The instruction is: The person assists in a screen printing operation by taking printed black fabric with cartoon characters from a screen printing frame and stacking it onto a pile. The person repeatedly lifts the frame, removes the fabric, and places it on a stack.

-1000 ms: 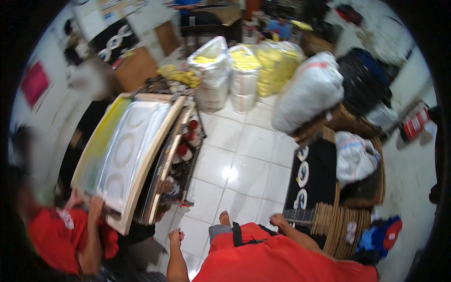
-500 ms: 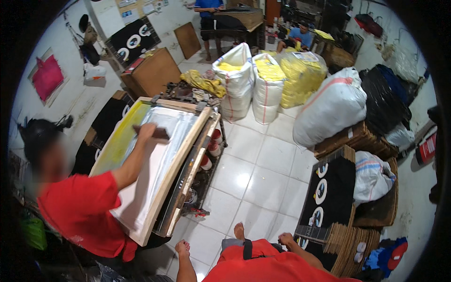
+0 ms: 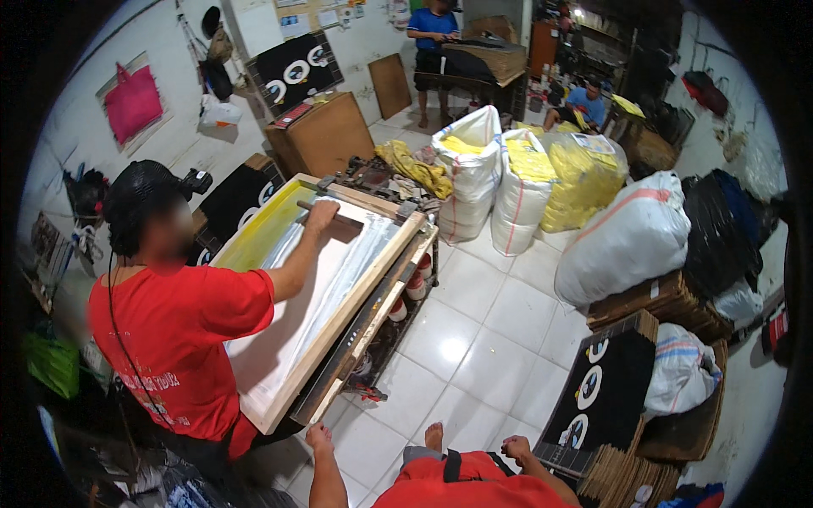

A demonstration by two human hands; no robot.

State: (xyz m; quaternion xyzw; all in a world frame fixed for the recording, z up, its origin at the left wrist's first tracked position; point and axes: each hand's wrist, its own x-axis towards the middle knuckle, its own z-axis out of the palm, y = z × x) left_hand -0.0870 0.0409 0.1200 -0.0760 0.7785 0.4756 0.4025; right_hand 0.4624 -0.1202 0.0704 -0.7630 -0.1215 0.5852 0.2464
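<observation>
My left hand (image 3: 319, 435) is closed, its curled fingers right by the near end of a wooden-edged printing board (image 3: 364, 339); whether they touch it I cannot tell. Above that board lies a wood-framed printing screen (image 3: 292, 391), smeared with white and yellow ink. A co-worker in a red shirt (image 3: 182, 313) leans over it and grips a brown squeegee (image 3: 345, 227) on the mesh. On my right side, my right hand (image 3: 514, 446) hangs with loosely curled fingers and nothing visible in them. Next to it is a black printed cloth panel (image 3: 586, 389) on a board.
White sacks (image 3: 474, 173) with yellow contents stand beyond the tiled floor (image 3: 440, 339). At right are a full white sack (image 3: 627, 237), black bags (image 3: 720, 229) and stacked cardboard (image 3: 631, 474). Ink pots (image 3: 415, 286) sit under the screen. Two more people are at the back.
The view has shifted left. The co-worker stands more upright, head turned toward the screen, with the squeegee hand still on the mesh. My left hand is closer to the board's near end.
</observation>
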